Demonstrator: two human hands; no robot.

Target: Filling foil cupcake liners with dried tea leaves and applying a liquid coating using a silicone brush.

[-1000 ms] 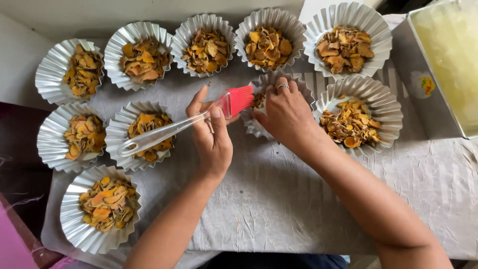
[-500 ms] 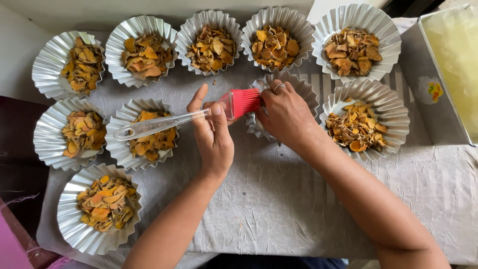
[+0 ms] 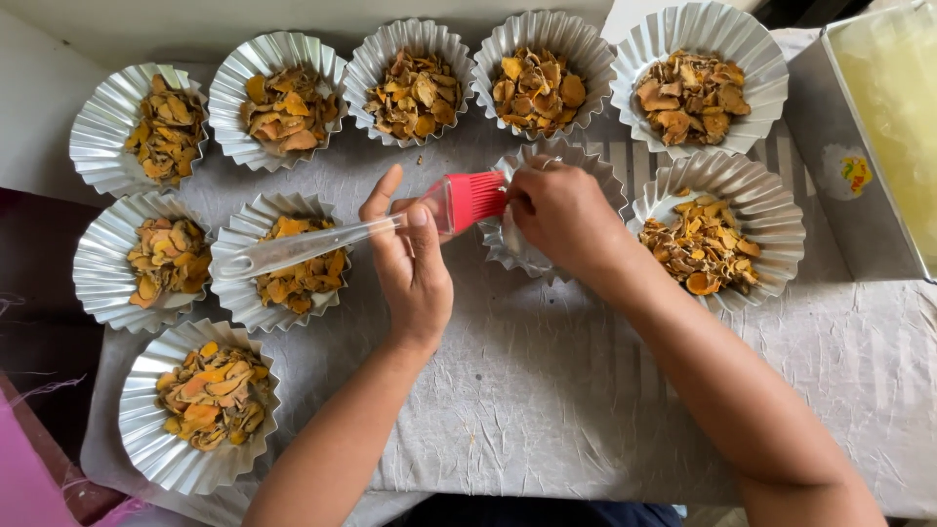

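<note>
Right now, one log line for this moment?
left hand: holds red brush | right hand: on fluted metal cup | nine cups hold dried slices

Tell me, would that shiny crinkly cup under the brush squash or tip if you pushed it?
Probably yes. The empty fluted foil cup looks thin, so it likely dents easily. Nothing weighs it down, so it may slide or tip; the right hand holds it while the left hand works the red brush.

Ten fluted silver moulds (image 3: 146, 444) sit on the cloth — nine filled with dried orange-yellow slices (image 3: 210, 395), and one (image 3: 547, 210) under a hand whose contents cannot be seen. One brush (image 3: 361, 231) with red bristles (clear handle). One metal tray (image 3: 859, 166) at the right edge. Two hands — left hand (image 3: 412, 263) and right hand (image 3: 564, 215).
</note>
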